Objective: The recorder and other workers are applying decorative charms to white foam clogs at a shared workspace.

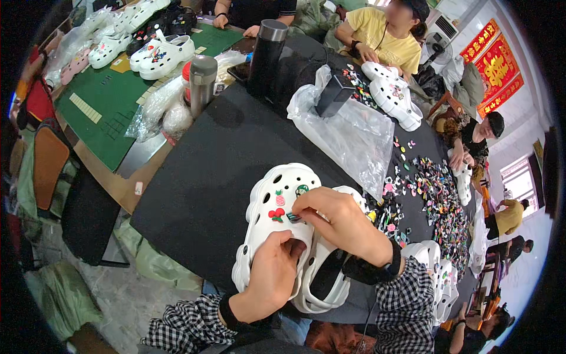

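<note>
A white clog [263, 187] with round holes lies on the black table in front of me, its toe pointing away. My left hand [270, 276] grips its near part, the fingers reaching into the foot opening. On the upper sit a pink pineapple charm [279, 198], a red cherry charm [276, 215] and a round green charm [302, 190]. My right hand [348, 221] pinches a small dark, teal-striped charm [293, 217] against the upper, just right of the cherries. A second white clog [321, 302] rests beside the first, partly covered by my right hand and wrist.
Loose charms [436, 194] are heaped to the right, with more white clogs [433, 265] nearer me. Beyond are a plastic bag [354, 133], a black box [336, 95], a dark bottle [268, 56] and a steel flask [203, 85]. Across the table a person in yellow [383, 38] handles clogs.
</note>
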`<state>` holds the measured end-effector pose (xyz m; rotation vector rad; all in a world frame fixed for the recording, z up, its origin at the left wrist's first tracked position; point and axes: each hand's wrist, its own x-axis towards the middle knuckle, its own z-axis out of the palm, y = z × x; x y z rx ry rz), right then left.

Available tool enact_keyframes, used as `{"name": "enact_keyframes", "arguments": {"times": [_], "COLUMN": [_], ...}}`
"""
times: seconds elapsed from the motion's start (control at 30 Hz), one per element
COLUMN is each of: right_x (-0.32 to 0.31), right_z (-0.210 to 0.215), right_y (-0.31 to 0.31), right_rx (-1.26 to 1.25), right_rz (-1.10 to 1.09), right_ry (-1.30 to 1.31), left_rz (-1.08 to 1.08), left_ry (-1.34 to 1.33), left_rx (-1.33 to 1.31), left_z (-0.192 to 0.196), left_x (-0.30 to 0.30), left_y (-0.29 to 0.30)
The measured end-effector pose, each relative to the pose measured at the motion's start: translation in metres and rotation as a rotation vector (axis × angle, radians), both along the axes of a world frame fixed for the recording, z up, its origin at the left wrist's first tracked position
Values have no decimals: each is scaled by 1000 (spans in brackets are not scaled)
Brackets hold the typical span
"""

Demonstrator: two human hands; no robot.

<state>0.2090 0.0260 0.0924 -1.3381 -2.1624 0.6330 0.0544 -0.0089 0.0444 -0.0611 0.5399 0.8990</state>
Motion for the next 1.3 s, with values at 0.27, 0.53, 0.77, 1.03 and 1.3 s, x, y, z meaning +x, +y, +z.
{"name": "enact_keyframes", "arguments": {"times": [0.27, 0.53, 0.77, 1.03, 1.3], "right_x": [0, -2, -8, -15, -19], "right_z": [3, 5, 0, -4, -16], "right_y": [-3, -2, -2, -13, -28], "right_rx": [10, 226, 219, 279, 378], "right_rz": [20, 86, 73, 74, -44], "right_ry": [-32, -238, -214, -358, -255], "left_rz": [8, 14, -4, 6, -29], "left_ry": [-10, -5, -22, 14, 64], "left_rx": [-13, -52, -31, -37, -21], "left_z": [2, 1, -7, -9, -8], "left_x": [1, 2, -2, -7, -5], "left_y": [-1, 1, 1, 2, 5]}}
